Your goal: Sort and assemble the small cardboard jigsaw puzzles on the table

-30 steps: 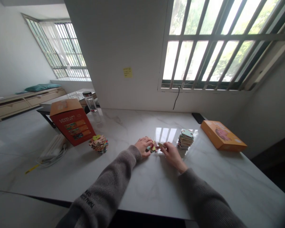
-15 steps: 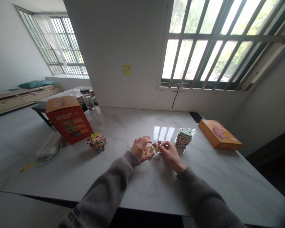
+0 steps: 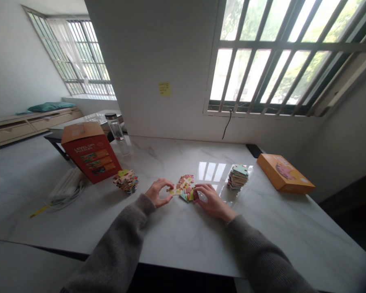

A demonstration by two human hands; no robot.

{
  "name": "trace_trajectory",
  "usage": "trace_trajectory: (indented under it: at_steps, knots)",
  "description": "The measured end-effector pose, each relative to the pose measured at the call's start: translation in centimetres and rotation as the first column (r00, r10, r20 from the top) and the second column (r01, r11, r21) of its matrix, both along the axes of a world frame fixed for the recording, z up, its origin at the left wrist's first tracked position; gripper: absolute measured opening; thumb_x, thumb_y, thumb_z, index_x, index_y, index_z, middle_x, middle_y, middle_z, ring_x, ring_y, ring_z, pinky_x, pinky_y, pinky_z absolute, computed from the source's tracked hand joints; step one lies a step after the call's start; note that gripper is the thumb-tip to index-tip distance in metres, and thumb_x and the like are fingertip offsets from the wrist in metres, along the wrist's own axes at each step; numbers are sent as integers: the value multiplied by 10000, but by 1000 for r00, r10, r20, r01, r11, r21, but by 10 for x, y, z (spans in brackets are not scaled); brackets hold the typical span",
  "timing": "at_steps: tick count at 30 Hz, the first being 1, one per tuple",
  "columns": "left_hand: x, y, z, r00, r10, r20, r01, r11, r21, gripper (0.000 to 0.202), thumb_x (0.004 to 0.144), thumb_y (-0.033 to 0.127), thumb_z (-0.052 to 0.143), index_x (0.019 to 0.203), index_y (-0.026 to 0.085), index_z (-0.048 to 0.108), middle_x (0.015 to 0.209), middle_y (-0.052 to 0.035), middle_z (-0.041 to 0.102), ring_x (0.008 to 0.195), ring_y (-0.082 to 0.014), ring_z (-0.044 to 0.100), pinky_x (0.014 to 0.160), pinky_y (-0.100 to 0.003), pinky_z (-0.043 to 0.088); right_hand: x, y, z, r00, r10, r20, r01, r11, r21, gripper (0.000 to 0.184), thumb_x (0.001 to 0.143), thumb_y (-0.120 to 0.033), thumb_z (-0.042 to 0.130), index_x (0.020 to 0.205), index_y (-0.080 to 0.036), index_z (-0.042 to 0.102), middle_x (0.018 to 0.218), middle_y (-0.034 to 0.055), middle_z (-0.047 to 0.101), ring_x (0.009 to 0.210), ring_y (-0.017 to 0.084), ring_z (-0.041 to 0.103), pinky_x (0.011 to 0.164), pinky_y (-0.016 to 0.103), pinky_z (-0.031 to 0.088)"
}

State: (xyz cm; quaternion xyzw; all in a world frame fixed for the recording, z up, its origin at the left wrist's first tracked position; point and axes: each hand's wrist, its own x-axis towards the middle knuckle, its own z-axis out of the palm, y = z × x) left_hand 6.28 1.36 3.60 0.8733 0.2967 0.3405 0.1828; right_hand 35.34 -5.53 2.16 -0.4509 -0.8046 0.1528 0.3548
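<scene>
Between my hands, a small heap of colourful jigsaw pieces [image 3: 186,182] lies on the white marbled table. My left hand [image 3: 156,193], at the heap's left, pinches a pale yellow and reddish puzzle piece [image 3: 171,191] between thumb and fingers. On the other side, my right hand [image 3: 212,202] curls round with its fingertips on a dark reddish puzzle piece [image 3: 195,195] at the heap's right edge. A tall stack of puzzle pieces [image 3: 238,178] stands beyond my right hand. Farther left is a second, uneven stack of puzzle pieces [image 3: 126,181].
A red puzzle box [image 3: 93,156] stands at the left, near a white power strip with cable [image 3: 65,185] and a glass bottle [image 3: 115,129]. An orange box [image 3: 285,173] lies at the right, with a black phone [image 3: 253,150] behind it.
My left hand has moved left, off the heap, which now shows more fully. My right hand has come slightly left to the heap's right edge. The view has shifted a little.
</scene>
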Motion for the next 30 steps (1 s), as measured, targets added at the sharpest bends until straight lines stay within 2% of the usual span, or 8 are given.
trace_trajectory:
  at_steps: [5,9,12,17,21,24,27,30]
  knots:
    - [10,-24,-18,981,-154,-116,146,987,-71,259,725,281,702,968,217,638,1030,-36,709,987,-228,608,942,-383,420,-2,4,-4,991,4,134,1,999,-34,272,835,-201,685,1096,-255,633,1129,70,633,1084,251,543,975,451,462]
    - [36,-42,-26,952,-211,-221,201,977,-65,309,670,293,766,951,231,654,1032,-28,703,1036,-252,575,944,-390,398,1,3,-6,993,-72,96,73,997,-4,537,728,-132,727,1237,-229,584,1080,87,570,1057,259,566,959,437,497]
    - [43,-46,-28,947,-198,-252,195,980,-40,268,687,313,762,926,241,664,1101,-34,676,1074,-266,548,947,-405,391,7,3,-6,995,-93,-40,89,992,-88,636,725,-117,698,1325,-225,518,1128,80,506,927,191,635,888,376,546]
    - [40,-41,-27,961,-203,-188,198,979,-42,287,688,308,750,931,208,634,1002,-58,662,972,-243,564,908,-388,436,19,2,-3,938,-215,-273,133,947,-293,215,842,-345,652,991,-201,592,835,-3,547,676,135,599,626,281,528]
    - [34,-38,-20,979,-134,-157,126,990,-59,219,761,194,618,977,194,583,918,-41,642,871,-198,570,855,-360,451,6,-9,-1,851,-255,-458,30,896,-443,304,854,-495,632,879,-202,553,726,-16,592,595,132,569,543,258,457]
    - [30,-40,-15,979,-128,-161,112,988,-103,336,708,166,649,1031,196,560,938,-25,638,877,-193,576,867,-361,449,-16,-20,-5,874,-252,-415,43,891,-452,253,817,-414,689,811,-189,575,741,11,639,657,151,586,590,270,454]
    - [30,-44,-15,967,-123,-222,104,990,-97,580,613,282,788,1130,195,539,999,-29,634,934,-233,572,881,-392,441,-34,-30,-9,940,-234,-250,118,907,-404,127,814,-290,684,798,-182,618,751,19,647,680,158,575,622,282,446]
    - [35,-46,-21,949,-114,-294,110,993,-33,610,599,408,820,1112,202,561,1030,-49,636,971,-263,555,885,-405,423,-40,-34,-12,973,-216,-76,188,943,-276,45,794,-202,687,800,-193,643,784,25,633,750,183,571,691,311,457]
